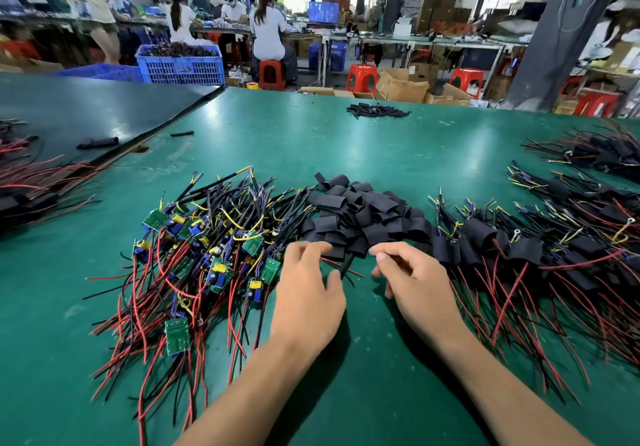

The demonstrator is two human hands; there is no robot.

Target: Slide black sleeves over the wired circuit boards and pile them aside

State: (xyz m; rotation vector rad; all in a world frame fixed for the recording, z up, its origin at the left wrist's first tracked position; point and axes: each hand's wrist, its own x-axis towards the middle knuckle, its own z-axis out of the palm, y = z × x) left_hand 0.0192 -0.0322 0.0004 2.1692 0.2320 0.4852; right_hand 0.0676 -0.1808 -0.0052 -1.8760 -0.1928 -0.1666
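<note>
Circuit boards (pixel 207 255), bare, green, with red and black wires: large heap on the table (pixel 346 141), left of the hands, none sleeved yet.

Sleeves (pixel 360 210): loose pile at centre, just beyond the fingertips.

Sleeved boards (pixel 519 248): wide heap to the right, running to the frame edge.

Progress, judged: roughly midway. Plenty of boards and sleeves remain.

Left hand (pixel 308 293): fingers curled at the near edge of the sleeve pile, thumb beside a black lead (pixel 347 265). Cannot tell whether it grips.

Right hand (pixel 415 279): forefinger and thumb drawn close. What they hold, if anything, is hidden, so cannot tell.
</note>
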